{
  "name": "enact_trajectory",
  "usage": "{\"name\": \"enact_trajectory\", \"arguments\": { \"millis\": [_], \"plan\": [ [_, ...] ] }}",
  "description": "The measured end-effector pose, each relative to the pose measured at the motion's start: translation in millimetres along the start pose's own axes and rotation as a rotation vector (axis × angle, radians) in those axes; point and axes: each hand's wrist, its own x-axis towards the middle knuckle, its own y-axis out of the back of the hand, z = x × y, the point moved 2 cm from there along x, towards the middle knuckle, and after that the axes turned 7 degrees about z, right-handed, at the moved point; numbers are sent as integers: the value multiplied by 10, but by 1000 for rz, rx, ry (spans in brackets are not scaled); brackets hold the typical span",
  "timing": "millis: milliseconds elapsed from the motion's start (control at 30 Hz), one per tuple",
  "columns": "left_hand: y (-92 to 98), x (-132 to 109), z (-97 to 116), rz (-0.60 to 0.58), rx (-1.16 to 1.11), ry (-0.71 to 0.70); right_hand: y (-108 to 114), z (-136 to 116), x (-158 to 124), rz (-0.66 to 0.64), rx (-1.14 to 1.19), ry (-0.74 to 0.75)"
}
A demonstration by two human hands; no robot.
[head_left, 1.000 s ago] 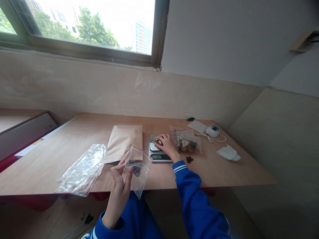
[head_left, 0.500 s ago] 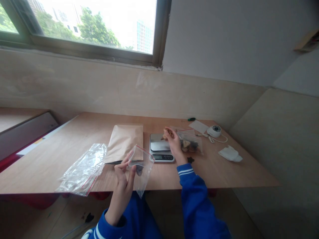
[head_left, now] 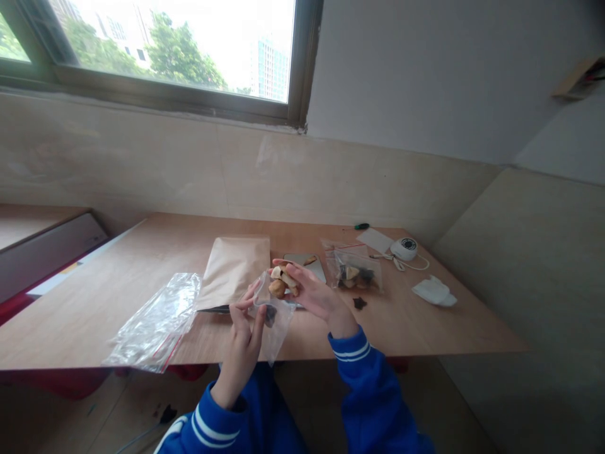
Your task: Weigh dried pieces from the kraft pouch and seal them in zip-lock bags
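Note:
My left hand is closed on a clear zip bag, which hangs over the table's front edge with a dark piece inside. At the bag's mouth, my right hand holds several dried mushroom pieces, tan and cream coloured. Behind that hand stands a kitchen scale, its display mostly hidden. One small brown piece lies on its plate. Right of the scale is a filled clear bag of dark and pale dried pieces, with a dark scrap in front.
A brown paper pouch lies left of the scale, beside a stack of clear zip bags. At the right are a white round device with a cable, a crumpled tissue, a white card and a green-handled screwdriver.
My right hand has moved from the scale left and toward me, bringing the mushroom pieces to the bag's mouth. The left hand with the bag has shifted slightly right.

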Motion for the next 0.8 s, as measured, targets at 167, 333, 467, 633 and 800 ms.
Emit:
{"name": "enact_trajectory", "arguments": {
  "millis": [167,333,467,633,800],
  "plan": [
    [16,-32,-15,25,-1,7,-71,-12,-60,29,-144,-7],
    [20,-64,-15,71,-81,37,-77,65,-53,1,-335,-12],
    [16,-74,-21,100,-100,56,-139,91,-83,-28,-465,68],
    [69,-68,9,149,-94,46,-80,-56,-129,-9,-619,246],
    [111,-64,62,199,-54,33,549,55,201,431,-957,553]
  ]
}}
